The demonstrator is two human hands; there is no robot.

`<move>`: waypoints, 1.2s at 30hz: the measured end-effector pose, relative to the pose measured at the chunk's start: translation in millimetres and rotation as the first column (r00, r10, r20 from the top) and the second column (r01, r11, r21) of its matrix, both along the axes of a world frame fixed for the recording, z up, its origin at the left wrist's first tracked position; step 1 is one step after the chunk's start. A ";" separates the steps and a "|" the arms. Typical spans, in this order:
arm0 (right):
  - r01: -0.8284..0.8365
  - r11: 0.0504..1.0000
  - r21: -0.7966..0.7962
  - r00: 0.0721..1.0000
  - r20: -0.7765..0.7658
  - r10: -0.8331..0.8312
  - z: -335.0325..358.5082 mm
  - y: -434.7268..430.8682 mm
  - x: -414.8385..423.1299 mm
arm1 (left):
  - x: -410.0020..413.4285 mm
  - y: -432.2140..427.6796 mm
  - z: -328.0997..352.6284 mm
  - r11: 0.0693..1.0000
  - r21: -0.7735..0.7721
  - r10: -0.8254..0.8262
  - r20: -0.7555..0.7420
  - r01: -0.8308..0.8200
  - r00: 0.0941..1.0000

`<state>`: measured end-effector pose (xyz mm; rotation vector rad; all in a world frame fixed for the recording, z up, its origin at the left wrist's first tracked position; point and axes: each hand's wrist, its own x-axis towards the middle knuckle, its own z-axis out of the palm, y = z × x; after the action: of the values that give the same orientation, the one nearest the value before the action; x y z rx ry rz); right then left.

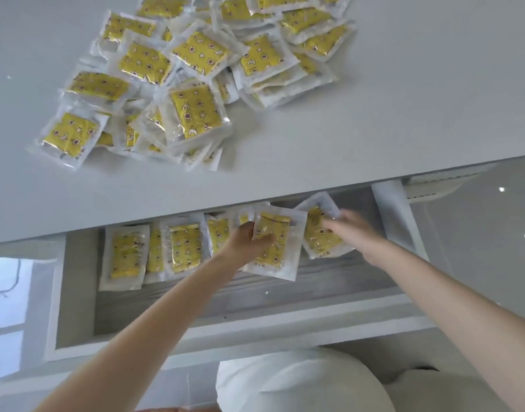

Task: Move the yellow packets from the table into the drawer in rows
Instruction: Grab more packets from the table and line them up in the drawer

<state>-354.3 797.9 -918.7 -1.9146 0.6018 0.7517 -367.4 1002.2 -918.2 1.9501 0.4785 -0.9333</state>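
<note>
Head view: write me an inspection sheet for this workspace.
Surface: white table, open drawer below its edge.
Job's things: loose pile of yellow packets on table; row of packets along drawer's back.
Clutter: small white speck on drawer floor.
Grippers: left hand grips front packet; right hand, blurred, touches tilted packet, grip unclear.
Cables: nothing seen.
Surroundings: glossy floor with light spots.

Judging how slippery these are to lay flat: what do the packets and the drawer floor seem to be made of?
Packets: glossy clear plastic film sealed around a yellow printed inner wrap, possibly foil; it crinkles and catches bright glints.
Drawer floor: matt grey board with wood grain, likely laminate; streaky grain lines show and there is no shine.
</note>
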 end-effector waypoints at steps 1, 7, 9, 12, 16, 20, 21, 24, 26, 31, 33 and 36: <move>0.011 1.000 0.017 1.000 0.005 -0.011 -8.0 -3.4 1.5 | 2.0 -4.0 -5.4 1.000 0.015 -0.009 0.009 0.009 1.000; -0.071 0.997 0.038 0.997 0.033 0.069 -33.7 -15.1 12.0 | 12.5 -17.2 -32.9 0.998 0.053 0.010 0.151 -0.019 0.988; -0.126 0.992 -0.031 0.990 0.065 0.127 -35.6 -16.6 13.9 | 16.0 -20.1 -40.1 0.997 0.077 -0.026 0.212 0.009 0.977; -0.172 0.975 -0.142 0.976 0.109 0.188 -38.1 -21.4 16.9 | 18.6 -22.4 -50.4 0.984 0.166 -0.110 0.253 0.069 0.961; -0.190 0.924 -0.332 0.958 0.142 0.248 -38.0 -29.4 16.6 | 15.3 -25.2 -48.8 0.973 0.205 -0.166 0.301 0.106 0.939; -0.247 0.786 -0.567 0.920 0.117 0.373 -34.7 -29.2 5.6 | 12.0 -29.2 -31.4 0.912 0.338 -0.331 0.272 0.232 0.904; -0.243 0.741 -0.626 0.905 0.127 0.405 -32.1 -27.9 1.0 | 9.2 -28.7 -25.3 0.901 0.345 -0.365 0.270 0.264 0.891; -0.258 0.654 -0.711 0.844 0.164 0.511 -18.6 -24.8 -6.3 | -0.5 -24.1 -9.2 0.855 0.382 -0.466 0.267 0.351 0.844; -0.324 0.645 -0.692 0.782 0.188 0.594 -7.4 -20.9 -10.4 | -9.6 -18.1 -1.3 0.800 0.426 -0.553 0.251 0.422 0.794; -0.578 0.544 -0.608 0.622 0.103 0.776 10.8 7.6 -29.3 | -28.7 2.6 0.8 0.616 0.564 -0.728 0.142 0.549 0.671; -0.653 0.447 -0.612 0.568 -0.005 0.823 11.4 21.1 -35.9 | -32.4 10.6 -3.9 0.556 0.591 -0.770 0.101 0.585 0.630; -0.706 0.382 -0.597 0.545 -0.113 0.831 7.0 35.0 -40.7 | -36.2 17.1 -10.1 0.516 0.610 -0.799 0.089 0.602 0.595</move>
<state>-394.9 832.9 -911.6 -2.8789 -0.3603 0.9859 -403.6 1019.3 -928.3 2.8646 -0.4248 -0.9414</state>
